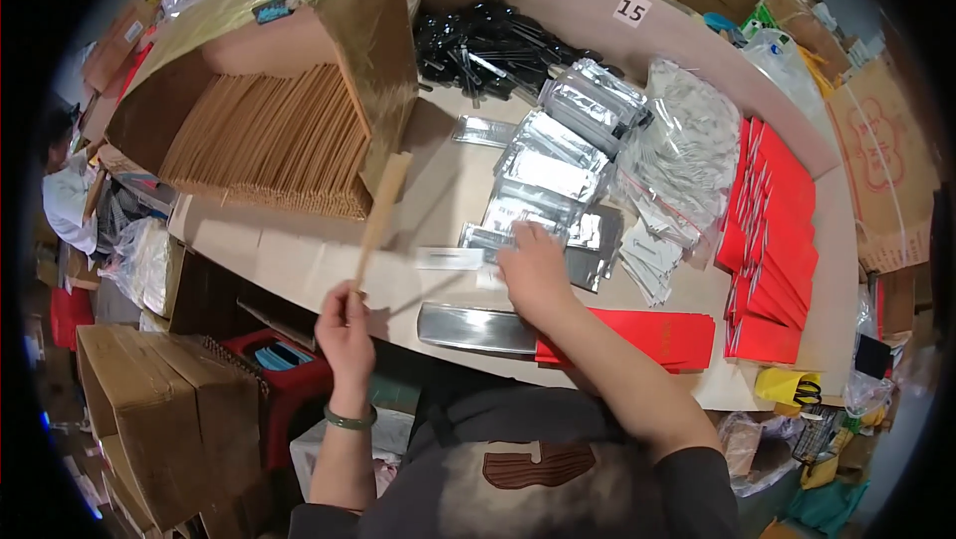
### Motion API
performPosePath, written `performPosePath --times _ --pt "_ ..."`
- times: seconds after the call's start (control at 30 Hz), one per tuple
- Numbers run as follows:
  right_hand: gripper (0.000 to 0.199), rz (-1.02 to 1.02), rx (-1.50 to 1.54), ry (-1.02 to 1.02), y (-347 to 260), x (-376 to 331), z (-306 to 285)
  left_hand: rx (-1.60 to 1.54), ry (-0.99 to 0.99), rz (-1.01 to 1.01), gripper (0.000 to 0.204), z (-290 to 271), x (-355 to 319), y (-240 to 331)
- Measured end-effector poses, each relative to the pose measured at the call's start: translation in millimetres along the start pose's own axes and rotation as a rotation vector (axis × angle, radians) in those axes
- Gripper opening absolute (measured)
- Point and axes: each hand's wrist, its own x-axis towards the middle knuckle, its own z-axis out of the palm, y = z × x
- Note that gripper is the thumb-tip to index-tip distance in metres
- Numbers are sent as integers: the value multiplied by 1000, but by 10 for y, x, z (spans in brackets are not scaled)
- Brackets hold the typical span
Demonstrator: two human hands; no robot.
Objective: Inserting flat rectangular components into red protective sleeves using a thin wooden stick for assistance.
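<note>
My left hand (346, 338), with a dark bangle on its wrist, pinches the lower end of a thin brown cardboard piece (380, 220), seen nearly edge-on and held upright. My right hand (538, 275) reaches over the silver packets (548, 166), its bent fingers closed at the near end of the pile; the fingertips are partly hidden. Left of these fingers lies a small whitish strip packet (450, 258). Nearer me, a shiny silver sleeve (476, 328) reaches out from under a red envelope (652, 338), which my right forearm partly covers.
An open carton (393, 51) of tightly packed brown cardboard pieces (269, 141) stands at the left. Black slim items (488, 41) are heaped at the back. White packets (682, 151) and stacked red envelopes (772, 240) lie to the right. A raised cardboard wall (717, 51) borders the table.
</note>
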Motion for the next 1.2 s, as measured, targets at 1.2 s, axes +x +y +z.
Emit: performPosePath --times 1.2 --pt "41 -42 138 -176 -1 -938 -569 394 -488 209 23 898 -402 406"
